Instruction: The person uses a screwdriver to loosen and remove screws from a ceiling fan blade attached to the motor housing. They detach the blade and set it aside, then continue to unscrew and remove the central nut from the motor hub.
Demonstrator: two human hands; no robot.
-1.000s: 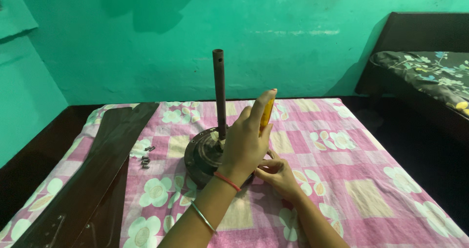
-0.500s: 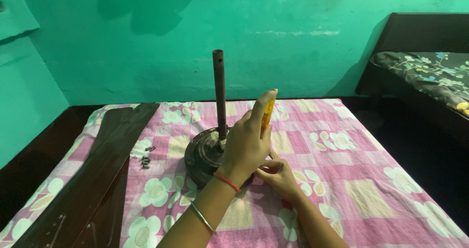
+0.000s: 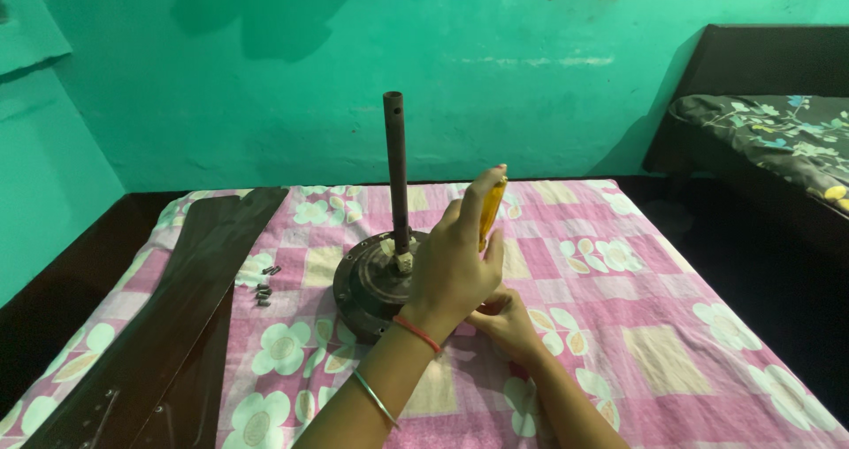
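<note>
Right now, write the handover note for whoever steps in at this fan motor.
Left hand: grip closed on the yellow screwdriver handle, held upright over the fan motor.
Right hand: low on the floral cloth by the motor's rim; its grip cannot be told.
Done: blades lie off to the left, loose screws beside them.
Left: motor housing looks closed, downrod upright in it.

Left hand [image 3: 455, 263] raised, right hand [image 3: 506, 321] low.
</note>
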